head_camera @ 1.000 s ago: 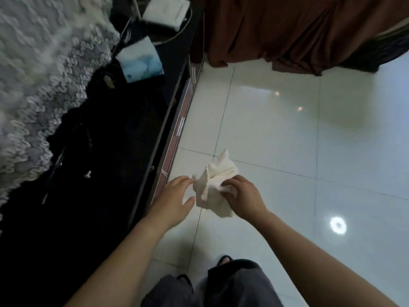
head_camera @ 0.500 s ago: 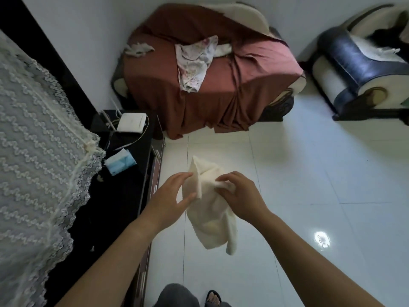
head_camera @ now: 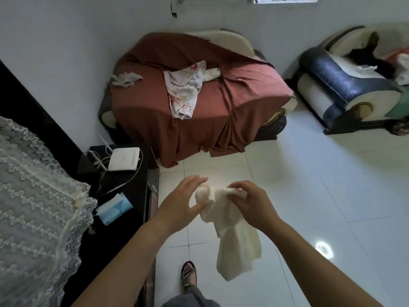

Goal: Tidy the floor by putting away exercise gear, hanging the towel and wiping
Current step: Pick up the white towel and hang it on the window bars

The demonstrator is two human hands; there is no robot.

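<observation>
The step in hand looks like the towel part of the job: the cream towel is off the floor and held in both hands in the lower centre of the frame. The left hand pinches a bunched knob of cloth between thumb and fingers. The right hand is curled just beside it, nipping the top edge. I judge that the next move calls for drawing the 2 hands apart to open the top edge flat, then finding a rail or hook, and none shows here. The towel is soft and thick-looking, crumpled at the top. Its loose end hangs in folds below the right wrist, clear of the tiles, above a sandalled foot.
</observation>
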